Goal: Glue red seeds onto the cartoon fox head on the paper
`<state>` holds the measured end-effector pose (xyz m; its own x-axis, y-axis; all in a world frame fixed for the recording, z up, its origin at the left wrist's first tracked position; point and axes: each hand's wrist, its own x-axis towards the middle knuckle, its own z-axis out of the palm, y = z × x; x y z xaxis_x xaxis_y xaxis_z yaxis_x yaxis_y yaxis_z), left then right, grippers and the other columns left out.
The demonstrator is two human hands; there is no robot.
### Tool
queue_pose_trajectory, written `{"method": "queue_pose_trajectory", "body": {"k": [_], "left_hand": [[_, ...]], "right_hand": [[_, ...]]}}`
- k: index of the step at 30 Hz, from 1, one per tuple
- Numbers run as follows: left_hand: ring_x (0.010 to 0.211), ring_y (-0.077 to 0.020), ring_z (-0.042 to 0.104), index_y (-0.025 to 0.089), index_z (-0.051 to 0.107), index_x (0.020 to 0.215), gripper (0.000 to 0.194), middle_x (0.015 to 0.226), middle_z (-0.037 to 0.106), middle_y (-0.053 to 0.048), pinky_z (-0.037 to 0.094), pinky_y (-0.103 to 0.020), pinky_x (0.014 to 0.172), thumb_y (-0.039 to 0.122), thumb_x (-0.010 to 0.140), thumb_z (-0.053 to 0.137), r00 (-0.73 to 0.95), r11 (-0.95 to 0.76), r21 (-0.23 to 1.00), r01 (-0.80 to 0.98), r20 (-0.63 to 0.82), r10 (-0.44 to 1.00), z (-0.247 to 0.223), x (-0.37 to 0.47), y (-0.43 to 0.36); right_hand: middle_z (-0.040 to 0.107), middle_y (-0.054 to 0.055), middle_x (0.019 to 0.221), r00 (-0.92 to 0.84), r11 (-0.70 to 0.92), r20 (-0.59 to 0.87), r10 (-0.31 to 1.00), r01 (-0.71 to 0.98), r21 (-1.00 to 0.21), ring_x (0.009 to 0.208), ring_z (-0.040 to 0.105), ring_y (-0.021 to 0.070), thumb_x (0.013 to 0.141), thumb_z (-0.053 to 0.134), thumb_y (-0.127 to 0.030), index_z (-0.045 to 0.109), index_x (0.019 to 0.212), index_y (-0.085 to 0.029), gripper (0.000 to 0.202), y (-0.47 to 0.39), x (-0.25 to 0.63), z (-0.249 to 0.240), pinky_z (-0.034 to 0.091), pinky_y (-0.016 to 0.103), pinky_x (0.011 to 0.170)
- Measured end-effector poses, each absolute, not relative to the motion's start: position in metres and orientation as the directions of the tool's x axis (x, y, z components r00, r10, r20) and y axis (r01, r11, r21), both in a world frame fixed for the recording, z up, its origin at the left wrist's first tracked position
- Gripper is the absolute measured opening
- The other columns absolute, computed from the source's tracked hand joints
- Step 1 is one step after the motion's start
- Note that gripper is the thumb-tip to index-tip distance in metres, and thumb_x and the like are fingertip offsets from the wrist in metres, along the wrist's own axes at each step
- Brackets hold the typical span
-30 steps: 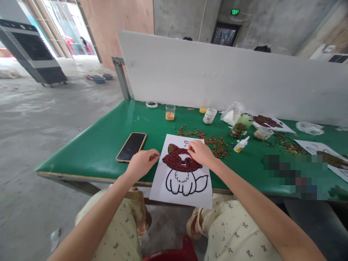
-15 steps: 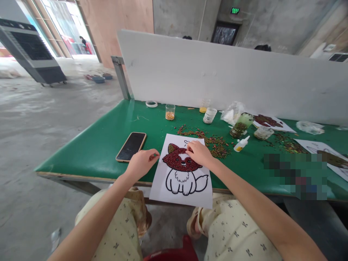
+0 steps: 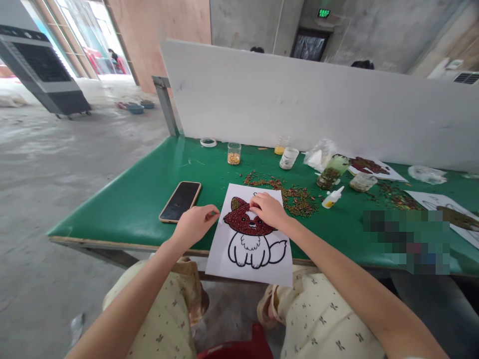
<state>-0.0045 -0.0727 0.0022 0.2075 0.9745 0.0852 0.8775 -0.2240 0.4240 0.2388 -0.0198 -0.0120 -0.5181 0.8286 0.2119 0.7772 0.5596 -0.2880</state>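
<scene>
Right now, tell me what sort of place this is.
Probably a craft workshop in an unfinished-looking building: a bare concrete wall, loose seeds on the green table, and a partly filled fox-like drawing.

I see the drawing point(image 3: 249, 242) overhanging the front edge of the table point(image 3: 123, 202). The right hand point(image 3: 268, 210) bends over the animal's head; I cannot make out anything in its fingers. The left hand point(image 3: 194, 222) is just beside the paper, near the phone point(image 3: 180, 201). Loose seeds point(image 3: 301, 200) lie by the paper's far right corner, with a bottle point(image 3: 332, 198) to their right.
</scene>
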Motion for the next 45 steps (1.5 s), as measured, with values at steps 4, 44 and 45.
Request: {"method": "queue_pose_trajectory", "body": {"k": [4, 44, 45], "left_hand": [[0.067, -0.0158, 0.061, 0.025, 0.064, 0.086, 0.022, 0.073, 0.068, 0.001, 0.036, -0.024, 0.057, 0.038, 0.084, 0.047, 0.206, -0.217, 0.42, 0.881, 0.073, 0.976, 0.003, -0.005, -0.073], [0.08, -0.0183, 0.06, 0.021, 0.065, 0.085, 0.026, 0.086, 0.067, -0.003, 0.043, -0.027, 0.066, 0.034, 0.087, 0.042, 0.277, -0.316, 0.42, 0.851, 0.153, 0.949, 0.005, -0.003, -0.073], [0.085, -0.0193, 0.059, 0.02, 0.065, 0.084, 0.026, 0.09, 0.066, -0.004, 0.044, -0.028, 0.069, 0.033, 0.087, 0.042, 0.288, -0.337, 0.423, 0.841, 0.177, 0.941, 0.005, -0.003, -0.073]], "right_hand": [[0.058, 0.003, 0.082, -0.521, 0.56, 0.207, 0.828, 0.78, -0.278, 0.086, 0.048, 0.0174, 0.083, 0.059, -0.019, 0.059, 0.078, -0.018, 0.005, -0.021, 0.236, -0.011, 0.033, 0.027, 0.07], [0.025, 0.011, 0.149, -0.674, 0.643, 0.037, 0.737, 0.685, -0.343, 0.138, 0.022, 0.026, 0.086, 0.034, -0.062, 0.031, 0.143, -0.014, 0.074, -0.03, 0.257, -0.004, 0.021, 0.042, 0.112], [0.02, 0.011, 0.151, -0.676, 0.634, 0.0, 0.737, 0.692, -0.345, 0.139, 0.018, 0.0265, 0.084, 0.031, -0.067, 0.027, 0.145, -0.014, 0.081, -0.033, 0.257, -0.006, 0.019, 0.043, 0.113]]}}
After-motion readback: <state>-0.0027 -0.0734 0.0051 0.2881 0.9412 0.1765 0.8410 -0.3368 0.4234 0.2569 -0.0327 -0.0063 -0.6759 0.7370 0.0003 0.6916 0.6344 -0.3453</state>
